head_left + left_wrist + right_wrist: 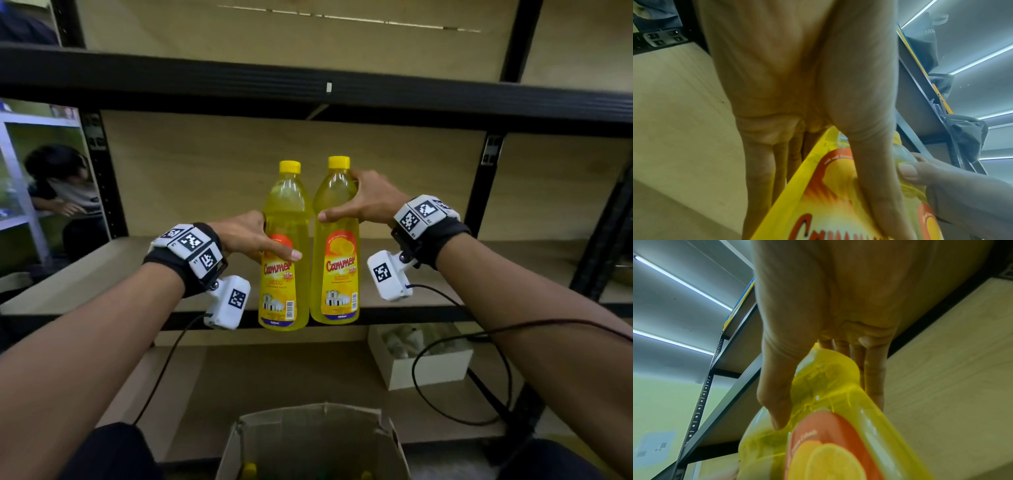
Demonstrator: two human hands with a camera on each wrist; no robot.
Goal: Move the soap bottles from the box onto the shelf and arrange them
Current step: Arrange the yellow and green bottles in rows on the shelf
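Observation:
Two yellow soap bottles with yellow caps are held upright side by side in front of the middle shelf (428, 267). My left hand (253, 236) grips the left bottle (284, 291) around its middle, thumb across the label (830, 194). My right hand (363, 202) grips the right bottle (337, 274) at its shoulder below the cap, thumb in front, fingers behind (826, 386). Both bottle bases hang level with the shelf's front edge. The cardboard box (315, 442) stands open below, with yellow caps (248, 469) showing inside.
A black beam of the upper shelf (308, 85) runs above the bottles. A white box (424, 356) sits on the lower shelf at right. Black uprights (102, 178) frame the bay. Another person (65, 192) crouches at far left. Wrist cables (445, 387) hang below my arms.

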